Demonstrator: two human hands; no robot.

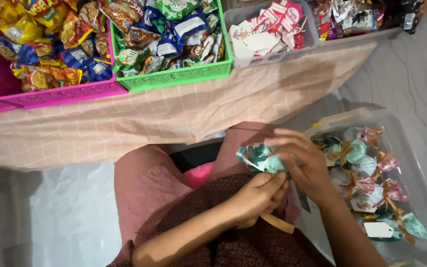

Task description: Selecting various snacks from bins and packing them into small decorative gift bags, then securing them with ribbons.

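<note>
Head view looks down on a long table under a peach checked cloth [124, 118] at the far side. On it sit a pink plastic basket [50, 94] and a green plastic basket [179, 76], both full of shiny snack packets, with a clear tub of red and white packets [268, 34] to their right. On the near right stands a clear plastic box [411, 163] holding small wrapped bundles with bows. In the near middle, both hands hold one small green and white wrapped bundle [260, 157]. The right hand [307, 163] wraps around its far side. The left hand [260, 195] pinches it from below, fingers closed, touching a tan ribbon [277, 223].
</note>
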